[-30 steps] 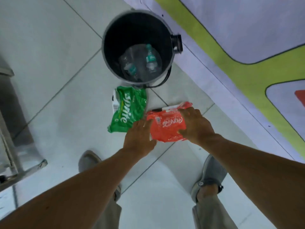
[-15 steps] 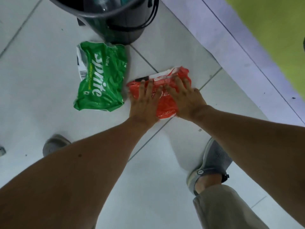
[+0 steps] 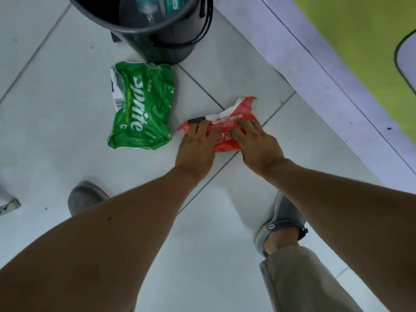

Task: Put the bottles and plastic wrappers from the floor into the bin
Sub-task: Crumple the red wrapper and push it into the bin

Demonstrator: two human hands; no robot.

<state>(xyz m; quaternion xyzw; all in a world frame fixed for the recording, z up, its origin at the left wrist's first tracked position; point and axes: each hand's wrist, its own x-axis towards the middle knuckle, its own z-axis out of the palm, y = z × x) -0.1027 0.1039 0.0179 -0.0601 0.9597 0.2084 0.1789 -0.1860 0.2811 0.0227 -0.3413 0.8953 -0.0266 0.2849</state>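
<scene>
- Bin (image 3: 180, 37) at top centre of the frame; clear bottles (image 3: 155, 7) already lie inside.
- No bottles show on the floor (image 3: 56, 143).
- Two wrappers are left: the green wrapper (image 3: 144, 109) lies untouched at centre left, just below the bin.
- The red wrapper (image 3: 225, 129) is at frame centre, still on the floor.
- Left hand (image 3: 197, 149) and right hand (image 3: 256, 143) rest on it, fingers loosely spread and curling over the plastic; no firm pinch is visible.
- Judged: bottles done, wrappers remain.
</scene>
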